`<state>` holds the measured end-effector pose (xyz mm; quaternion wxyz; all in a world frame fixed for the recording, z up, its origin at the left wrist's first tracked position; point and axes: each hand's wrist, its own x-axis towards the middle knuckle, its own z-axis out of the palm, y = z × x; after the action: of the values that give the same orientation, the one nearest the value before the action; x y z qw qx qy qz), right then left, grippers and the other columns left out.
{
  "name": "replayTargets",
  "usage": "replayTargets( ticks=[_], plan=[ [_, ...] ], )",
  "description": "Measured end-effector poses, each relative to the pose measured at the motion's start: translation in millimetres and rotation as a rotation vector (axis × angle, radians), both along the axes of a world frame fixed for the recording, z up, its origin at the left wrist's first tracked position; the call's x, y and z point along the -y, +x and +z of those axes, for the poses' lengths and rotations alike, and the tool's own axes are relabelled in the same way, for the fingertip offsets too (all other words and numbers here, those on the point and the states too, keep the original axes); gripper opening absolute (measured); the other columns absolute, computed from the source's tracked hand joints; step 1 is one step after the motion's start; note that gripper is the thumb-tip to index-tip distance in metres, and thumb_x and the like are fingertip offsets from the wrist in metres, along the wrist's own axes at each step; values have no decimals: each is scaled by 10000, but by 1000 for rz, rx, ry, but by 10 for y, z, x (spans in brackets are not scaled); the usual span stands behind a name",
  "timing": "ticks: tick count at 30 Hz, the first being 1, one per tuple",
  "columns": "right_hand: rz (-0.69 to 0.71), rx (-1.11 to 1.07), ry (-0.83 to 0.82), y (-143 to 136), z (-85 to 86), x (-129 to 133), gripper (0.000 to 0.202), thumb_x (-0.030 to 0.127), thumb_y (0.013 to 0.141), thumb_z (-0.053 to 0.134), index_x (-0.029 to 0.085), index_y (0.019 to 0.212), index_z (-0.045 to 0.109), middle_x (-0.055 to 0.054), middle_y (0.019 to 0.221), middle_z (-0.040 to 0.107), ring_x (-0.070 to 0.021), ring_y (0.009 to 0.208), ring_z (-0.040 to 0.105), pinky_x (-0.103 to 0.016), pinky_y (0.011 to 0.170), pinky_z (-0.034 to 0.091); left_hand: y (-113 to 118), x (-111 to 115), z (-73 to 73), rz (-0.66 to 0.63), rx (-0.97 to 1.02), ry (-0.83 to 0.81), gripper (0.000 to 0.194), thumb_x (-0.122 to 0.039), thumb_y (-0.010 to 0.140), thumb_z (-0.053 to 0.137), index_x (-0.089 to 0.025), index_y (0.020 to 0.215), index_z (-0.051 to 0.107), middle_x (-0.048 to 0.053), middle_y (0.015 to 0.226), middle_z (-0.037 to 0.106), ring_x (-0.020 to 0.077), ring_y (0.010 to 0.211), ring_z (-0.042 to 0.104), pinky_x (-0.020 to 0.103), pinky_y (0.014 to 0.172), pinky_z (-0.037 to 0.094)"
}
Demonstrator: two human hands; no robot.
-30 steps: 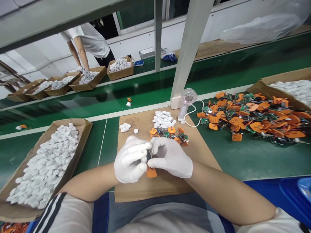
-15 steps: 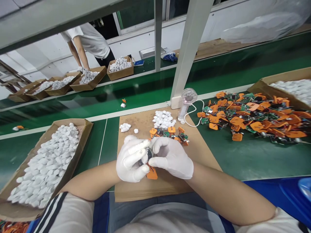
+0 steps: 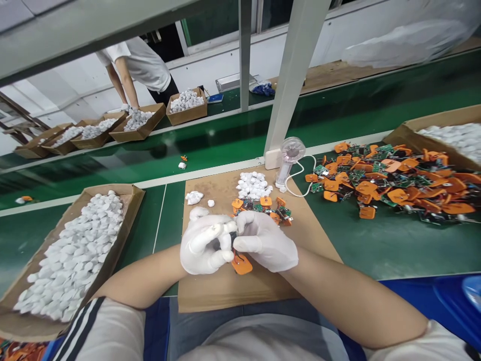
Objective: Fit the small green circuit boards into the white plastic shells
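Both my hands wear white gloves and meet over the cardboard sheet in front of me. My left hand [image 3: 205, 245] is closed around a small dark electronic assembly, mostly covered by the fingers. An orange plate [image 3: 242, 264] hangs below it on thin red and black wires. Thumb and fingers of my right hand [image 3: 268, 244] pinch at the right side of the same assembly; the exact part there is hidden. Just beyond my hands lies a small heap of orange-plated circuit boards [image 3: 265, 203], with a pile of white rounded pieces [image 3: 253, 185] behind it.
A cardboard box [image 3: 133, 193] of white pieces stands at left. A clear handheld fan [image 3: 292, 150] with a white cable stands behind the sheet. At right spreads a large heap of orange-plated boards [image 3: 366, 188]. Across the green belt [image 3: 225, 143], a person [image 3: 139, 65] reaches into boxes.
The orange plate has swung slightly right and up, showing more of its face and wires. My hands have shifted a little. Small pieces on the belt have moved left.
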<state>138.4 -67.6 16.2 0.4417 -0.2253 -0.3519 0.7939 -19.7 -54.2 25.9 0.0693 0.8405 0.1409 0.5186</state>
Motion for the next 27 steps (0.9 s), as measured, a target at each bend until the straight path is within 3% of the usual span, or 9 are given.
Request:
replayTargets(
  ticks=[11,17,22,25,27],
  plan=[
    [51,-83,-51,-15,-52,-21,373,320,581,896,168,665,567,8,646,653,-128,571,595,-276,580,473,-57,-50,65,45,-69,19,559,-327,944,547,-267,1447,311,-77,589,604,162,744,648,345,773,352],
    [49,-6,-1,-6,3,-31,386,369,613,878,169,834,633,-4,722,669,-144,676,627,-290,678,503,-89,-35,92,133,-155,9,660,-169,876,554,-324,1439,247,-117,586,593,109,554,562,347,754,341],
    [175,153,134,47,37,-85,253,328,708,799,133,789,659,-39,757,677,-157,736,622,-286,710,489,-147,-3,78,304,-189,6,531,-304,796,693,-306,1279,474,-16,790,664,190,808,615,389,810,426],
    [252,217,225,78,53,-114,229,330,776,729,126,704,653,-27,687,646,-140,683,581,-275,687,468,-216,-31,165,241,-380,-118,422,-414,704,791,-293,1078,636,41,977,664,242,987,585,438,905,445],
    [282,241,255,85,61,-121,224,334,781,715,122,726,667,-23,668,639,-135,656,570,-272,668,460,-265,-60,222,170,-455,-171,327,-406,667,825,-281,941,697,55,1091,649,263,1065,558,467,955,433]
  ],
)
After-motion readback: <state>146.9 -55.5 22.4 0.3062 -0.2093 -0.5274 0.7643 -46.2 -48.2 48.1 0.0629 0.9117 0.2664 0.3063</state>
